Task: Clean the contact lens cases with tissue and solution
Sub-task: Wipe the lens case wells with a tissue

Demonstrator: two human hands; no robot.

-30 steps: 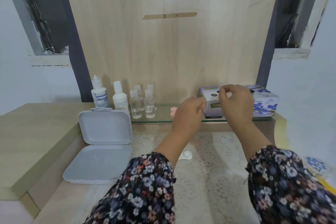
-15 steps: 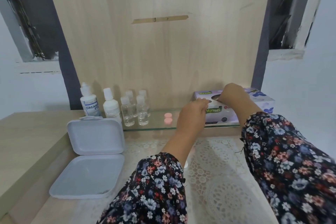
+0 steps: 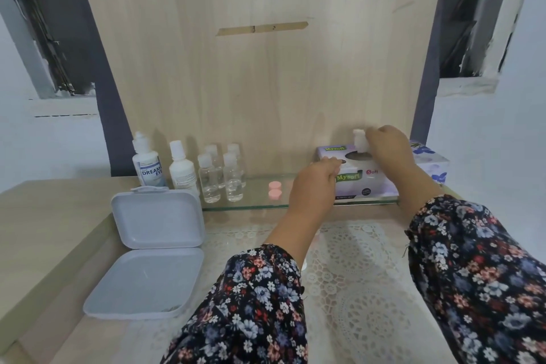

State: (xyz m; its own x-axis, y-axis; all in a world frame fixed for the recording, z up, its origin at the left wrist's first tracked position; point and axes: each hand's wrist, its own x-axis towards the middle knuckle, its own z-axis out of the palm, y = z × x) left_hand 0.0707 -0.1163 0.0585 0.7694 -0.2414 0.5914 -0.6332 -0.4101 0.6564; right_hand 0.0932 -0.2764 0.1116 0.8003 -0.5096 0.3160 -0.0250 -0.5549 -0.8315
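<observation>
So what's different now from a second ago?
The right hand has pulled a white tissue up out of the tissue box; before, its fingers were only at the opening. The left hand still steadies the box's front corner. Bottles, pink caps and the open grey case haven't moved.

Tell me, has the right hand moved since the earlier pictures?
Yes. The right hand has risen above the tissue box opening, pulling a tissue up out of it.

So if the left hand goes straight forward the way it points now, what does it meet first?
Probably the tissue box: the left hand already reaches its front left corner. Contact looks likely, but depth is unclear.
</observation>
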